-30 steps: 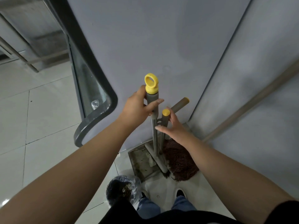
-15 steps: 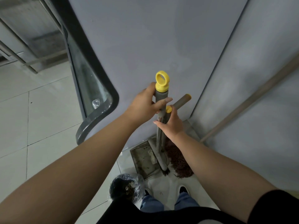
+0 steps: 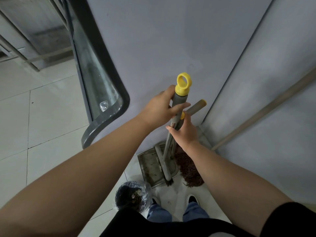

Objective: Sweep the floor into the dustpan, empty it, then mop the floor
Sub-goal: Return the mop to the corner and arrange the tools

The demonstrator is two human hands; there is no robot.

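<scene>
In a corner where two grey walls meet, the broom handle [image 3: 178, 106] with the yellow ring cap [image 3: 183, 84] is gripped near its top by the left hand [image 3: 161, 109], fingers and thumb wrapped round the grey shaft. A second, shorter handle with a small yellow end [image 3: 182, 115] is grasped just below by the right hand [image 3: 185, 132], whose fingers are curled round it. A second ago that right hand was seen flat beside the handles; it has since been brought in and closed on the shorter one, while the ring-capped handle has been raised a little. This is judged to mean that broom and dustpan are being gathered or parked together in the corner, with sweeping and emptying probably finished and the mop next to be taken.

The dustpan [image 3: 150, 166] is seen on the floor at the foot of the handles, its tray dusty, with the dark broom bristles [image 3: 169, 183] at its near edge. The reddish-brown mop head [image 3: 189, 170] lies just beside it to the right, and a third grey handle with a yellow tip [image 3: 196, 106], probably the mop's, is leaned towards the wall behind both hands. A bin lined with a clear bag [image 3: 130, 196] stands near the person's feet, with debris inside. A dark-framed glass panel [image 3: 100, 93] stands to the left, and a wooden pole [image 3: 263, 110] is propped against the right wall. The mop handle is crowded by the other two handles.
</scene>
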